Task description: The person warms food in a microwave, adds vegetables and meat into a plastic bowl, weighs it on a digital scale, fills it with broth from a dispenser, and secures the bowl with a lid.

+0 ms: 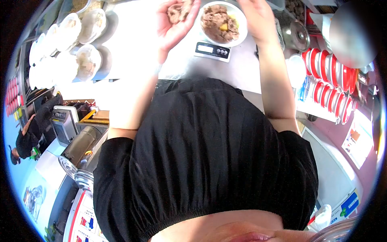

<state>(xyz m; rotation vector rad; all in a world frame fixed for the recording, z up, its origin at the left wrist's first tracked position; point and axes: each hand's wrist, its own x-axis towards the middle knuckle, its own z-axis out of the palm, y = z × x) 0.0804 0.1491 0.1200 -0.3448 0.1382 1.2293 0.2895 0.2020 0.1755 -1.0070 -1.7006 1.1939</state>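
My left hand (180, 30) is palm up and cupped, with a clump of sliced cooked meat (177, 13) resting in it. Just to its right, a white bowl (244, 25) holds more brown meat slices and a yellow piece. The bowl stands on a small digital kitchen scale (223, 53), whose display is washed out by glare. On the bowl's right side is my right hand (254, 11), close to the rim. Its fingers are cut off by the top edge of the view, so what they do is hidden.
Several filled white bowls (86, 62) stand at the left of the white table (129, 24). Stacks of red-and-white bowls (330, 68) and a metal pot lid (299, 34) are at the right. Far left, a person in black (34, 125) is near kitchen equipment.
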